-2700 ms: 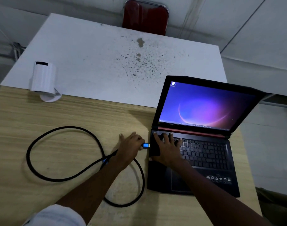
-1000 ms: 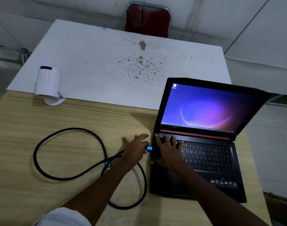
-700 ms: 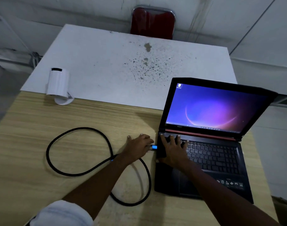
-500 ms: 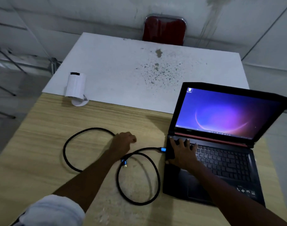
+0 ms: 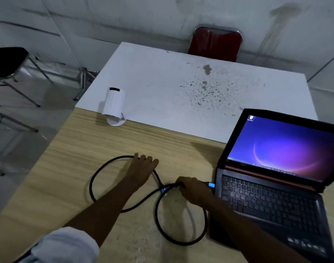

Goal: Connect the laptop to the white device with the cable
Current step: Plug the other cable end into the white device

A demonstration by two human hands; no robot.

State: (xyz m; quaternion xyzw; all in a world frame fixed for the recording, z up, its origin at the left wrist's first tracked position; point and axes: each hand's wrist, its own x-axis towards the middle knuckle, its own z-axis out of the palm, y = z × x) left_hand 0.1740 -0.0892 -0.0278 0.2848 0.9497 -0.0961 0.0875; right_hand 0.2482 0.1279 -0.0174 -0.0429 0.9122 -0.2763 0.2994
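Observation:
The open black laptop stands on the right of the wooden table, its screen lit. A black cable lies in two loops on the wood. One blue plug sits at the laptop's left side. The other blue plug lies free where the loops cross. My right hand is closed on the cable just left of the laptop. My left hand rests flat on the table across the left loop, holding nothing. The white device stands far left, where wood meets the white tabletop.
A white tabletop with dark specks adjoins the wooden one at the back. A red chair stands behind it. A black stool with metal legs is on the floor at the left, past the table's left edge.
My left hand let go of the plug at the laptop and moved left onto the cable loop. My right hand left the keyboard and closed on the cable. The view swung left.

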